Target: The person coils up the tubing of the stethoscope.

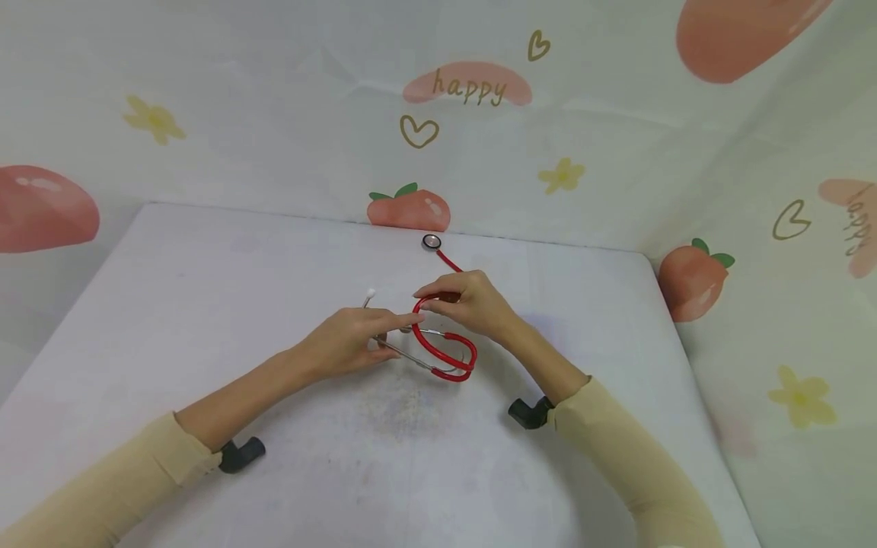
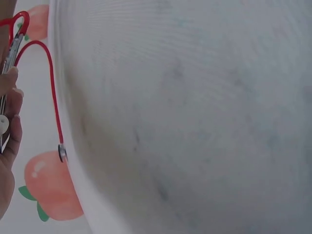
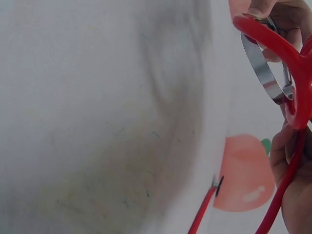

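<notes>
My L hand (image 1: 352, 340) is grasping the metal ear tubes (image 1: 413, 357) of the stethoscope, pinched btw. thumb and fingers; one white ear tip (image 1: 371, 293) sticks out past this hand, on the far side. My R hand (image 1: 474, 306) is also grasping: its thumb and fingers pinch the red tubing (image 1: 435, 353) at the upper part of the bend, close to the fingertips of my L hand. So the stethoscope is held btw. both hands, above the middle of the table (image 1: 171, 266). Below my R hand the red tubing makes a loop, and the R wrist view shows its Y-joint (image 3: 298, 61) w/ a flat metal band (image 3: 261, 68) next to it. From my R hand the tubing runs away from me to the chest piece (image 1: 432, 241), which lies near the far table edge, w/ its round face up. At my wrists, by the beige sleeves (image 1: 637, 457), there are black fittings (image 1: 242, 455), one per arm. Behind the table hangs a white sheet (image 1: 274, 137) w/ printed fruits, yellow flowers, hearts & the word "happy" (image 1: 469, 86).
</notes>
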`<action>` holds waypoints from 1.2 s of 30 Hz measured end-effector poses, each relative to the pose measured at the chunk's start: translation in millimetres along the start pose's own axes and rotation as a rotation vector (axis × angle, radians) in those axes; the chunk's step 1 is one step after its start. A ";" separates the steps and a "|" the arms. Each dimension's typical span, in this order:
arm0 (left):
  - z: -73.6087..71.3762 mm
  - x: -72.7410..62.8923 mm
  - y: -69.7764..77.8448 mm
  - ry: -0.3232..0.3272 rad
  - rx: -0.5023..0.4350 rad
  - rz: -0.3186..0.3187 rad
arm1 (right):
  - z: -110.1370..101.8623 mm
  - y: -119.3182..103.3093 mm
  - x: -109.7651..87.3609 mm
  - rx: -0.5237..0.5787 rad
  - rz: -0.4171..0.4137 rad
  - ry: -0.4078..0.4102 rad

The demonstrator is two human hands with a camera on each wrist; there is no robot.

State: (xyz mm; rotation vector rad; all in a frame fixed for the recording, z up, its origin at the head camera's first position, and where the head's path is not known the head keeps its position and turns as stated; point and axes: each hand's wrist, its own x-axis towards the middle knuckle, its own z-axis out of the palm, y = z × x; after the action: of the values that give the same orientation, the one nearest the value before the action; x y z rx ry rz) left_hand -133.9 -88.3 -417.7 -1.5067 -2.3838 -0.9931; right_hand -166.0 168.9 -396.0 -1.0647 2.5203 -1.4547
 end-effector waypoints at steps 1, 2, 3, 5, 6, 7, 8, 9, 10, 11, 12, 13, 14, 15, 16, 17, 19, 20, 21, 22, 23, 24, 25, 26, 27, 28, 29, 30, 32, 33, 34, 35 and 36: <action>0.3 -0.5 -0.5 0.005 -0.010 0.001 | 1.1 0.1 0.1 0.007 0.004 -0.008; 0.4 -0.9 -0.7 0.009 -0.017 0.003 | 2.0 0.4 0.2 0.013 0.009 -0.013; 0.5 -1.3 -1.0 0.012 -0.018 0.004 | 2.7 0.6 0.0 0.018 0.019 -0.016; 0.9 -2.1 -1.9 0.016 -0.014 0.011 | 3.7 1.4 -0.6 0.028 0.041 -0.024; 1.0 -2.5 -2.3 0.017 -0.009 0.016 | 4.0 1.7 -0.9 0.035 0.051 -0.030; 1.3 -3.0 -2.7 0.017 -0.005 0.020 | 4.1 2.2 -1.1 0.038 0.062 -0.035; 1.5 -3.4 -2.9 0.018 -0.002 0.022 | 4.1 2.7 -1.4 0.038 0.070 -0.041; 1.7 -4.0 -3.2 0.020 0.000 0.023 | 3.9 3.0 -1.8 0.035 0.078 -0.046; 2.0 -4.6 -3.5 0.023 -0.004 0.022 | 3.6 3.4 -2.1 0.024 0.078 -0.052; 2.0 -5.1 -3.7 0.028 -0.010 0.020 | 2.9 3.9 -2.3 0.006 0.077 -0.055; 1.9 -5.5 -3.7 0.032 -0.016 0.018 | 2.2 4.4 -2.6 -0.020 0.075 -0.056; 1.8 -5.9 -3.9 0.036 -0.022 0.016 | 1.1 4.9 -3.1 -0.048 0.073 -0.053; 1.6 -6.1 -4.1 0.041 -0.027 0.014 | 0.0 5.5 -3.7 -0.079 0.074 -0.049; 1.2 -6.3 -4.2 0.047 -0.025 0.013 | -1.4 6.0 -4.4 -0.109 0.076 -0.044; 0.8 -6.6 -4.5 0.051 -0.025 0.012 | -2.9 6.9 -5.2 -0.137 0.078 -0.037; 0.2 -6.7 -4.9 0.055 -0.021 0.012 | -4.4 7.9 -6.2 -0.163 0.084 -0.028; -0.8 -7.4 -6.0 0.062 -0.010 0.013 | -7.7 9.8 -8.6 -0.199 0.098 -0.007; -1.3 -7.8 -6.5 0.070 0.000 0.012 | -9.3 11.1 -9.9 -0.213 0.106 0.004; -1.8 -8.4 -7.2 0.077 0.007 0.009 | -10.9 12.3 -11.2 -0.223 0.113 0.016; -2.3 -8.9 -7.8 0.084 0.006 0.004 | -12.4 13.7 -12.7 -0.229 0.119 0.029; -2.9 -9.3 -8.4 0.091 0.006 -0.005 | -13.9 14.9 -14.1 -0.232 0.123 0.043; -3.5 -9.6 -9.0 0.099 0.002 -0.014 | -15.3 16.0 -15.7 -0.233 0.130 0.054; -4.2 -9.9 -9.3 0.108 -0.004 -0.023 | -16.5 17.0 -17.2 -0.234 0.136 0.066; -5.1 -10.1 -9.4 0.115 -0.017 -0.033 | -17.6 18.0 -18.7 -0.234 0.142 0.074; -5.8 -10.2 -10.0 0.122 -0.030 -0.042 | -18.6 19.1 -20.1 -0.236 0.147 0.083; -6.6 -10.1 -10.1 0.130 -0.046 -0.048 | -19.6 20.4 -21.4 -0.237 0.153 0.092; -7.5 -9.8 -10.0 0.139 -0.057 -0.054 | -20.6 21.3 -22.8 -0.244 0.161 0.102; -8.1 -9.8 -10.1 0.148 -0.066 -0.057 | -21.6 22.4 -24.1 -0.250 0.168 0.112; -9.4 -9.4 -10.2 0.168 -0.088 -0.060 | -23.4 25.6 -26.4 -0.254 0.174 0.134; -9.8 -9.4 -10.4 0.177 -0.094 -0.065 | -24.3 27.2 -27.5 -0.255 0.173 0.146; -10.3 -9.4 -10.3 0.186 -0.105 -0.070 | -25.2 28.3 -28.7 -0.249 0.174 0.156; -10.7 -9.4 -10.6 0.195 -0.110 -0.077 | -26.1 29.1 -30.0 -0.244 0.173 0.165; -10.9 -9.4 -10.9 0.205 -0.120 -0.084 | -26.9 29.8 -31.0 -0.236 0.170 0.170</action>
State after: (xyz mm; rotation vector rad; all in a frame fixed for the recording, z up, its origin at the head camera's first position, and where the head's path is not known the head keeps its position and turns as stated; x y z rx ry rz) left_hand -140.9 -104.9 -418.5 -1.2795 -2.2949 -1.2636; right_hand -168.0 216.7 -413.1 -0.7540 2.8776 -1.2788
